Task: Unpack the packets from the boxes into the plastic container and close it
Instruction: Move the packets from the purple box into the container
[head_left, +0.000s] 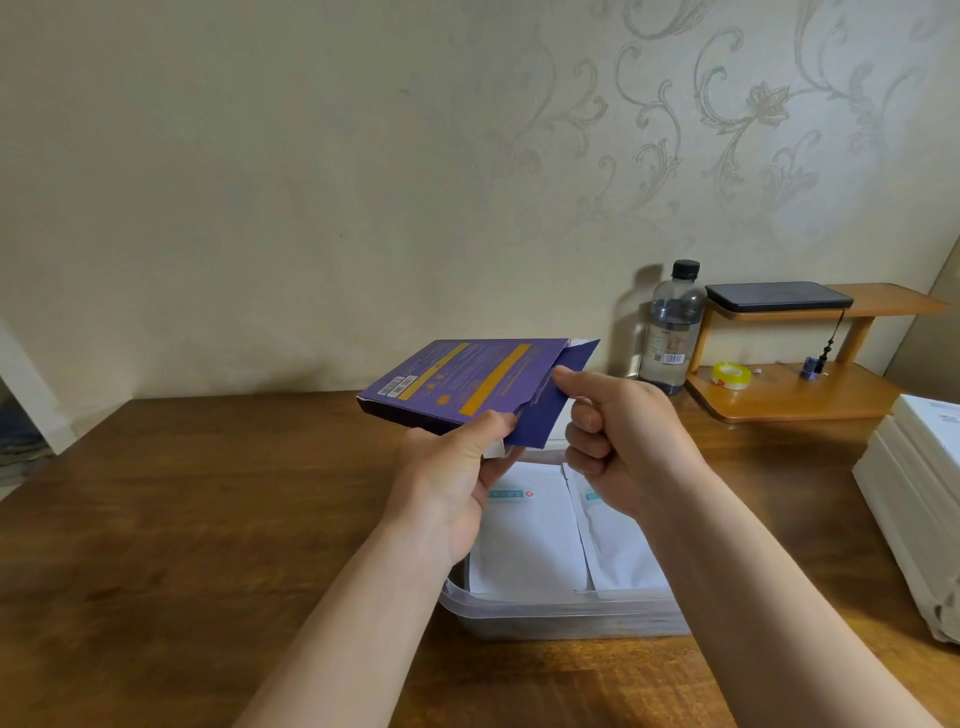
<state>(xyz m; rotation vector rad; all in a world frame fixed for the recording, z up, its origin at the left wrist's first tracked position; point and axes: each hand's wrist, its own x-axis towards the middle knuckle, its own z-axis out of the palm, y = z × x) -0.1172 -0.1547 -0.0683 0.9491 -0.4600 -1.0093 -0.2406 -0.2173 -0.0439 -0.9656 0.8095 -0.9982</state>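
A flat purple box (457, 382) with yellow stripes is held level above the clear plastic container (561, 616). My left hand (452, 478) grips the box's near right corner from below. My right hand (623, 441) pinches the box's opened end flap (550, 410) between thumb and forefinger. White packets (524, 535) with small teal labels lie flat inside the lidless container, partly hidden by both hands. What is inside the box cannot be seen.
The container sits on a brown wooden table (182, 519) against a papered wall. At the back right stand a water bottle (672, 327) and a two-tier wooden shelf (800, 395) with a tape roll (731, 375) and a dark case. White boxes (914, 493) are stacked at the right edge.
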